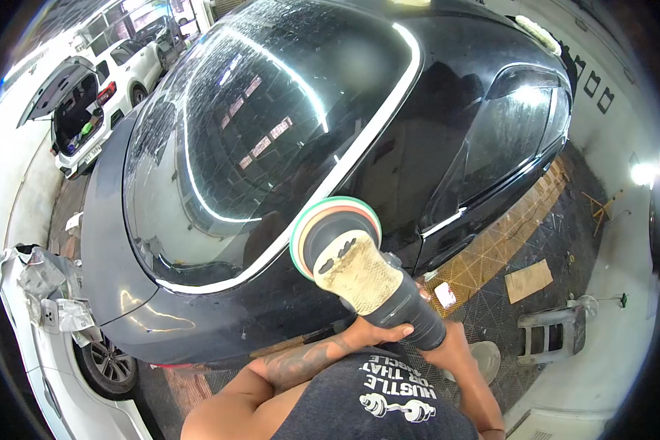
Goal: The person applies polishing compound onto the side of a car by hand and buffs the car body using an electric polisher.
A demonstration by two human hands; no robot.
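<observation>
A polisher (359, 275) with a black and tan body is held in both hands in the head view. Its round pad (296, 246), edged in green and orange, is tilted up beside the dark car's (213, 312) rear pillar. Whether the pad touches the paint cannot be made out. My left hand (374, 333) is closed on the polisher's body, thumb along its near side. Around the rear end of the handle, my right hand (449, 347) is closed too. White masking tape (319, 192) runs along the edge of the rear window (271, 132).
At left stand a white car (33, 363) partly covered with masking sheets (48, 279) and another white car (110, 81), tailgate raised. A plastic stool (554, 334), cardboard (528, 281) and a small white item (444, 295) are on the right-hand floor.
</observation>
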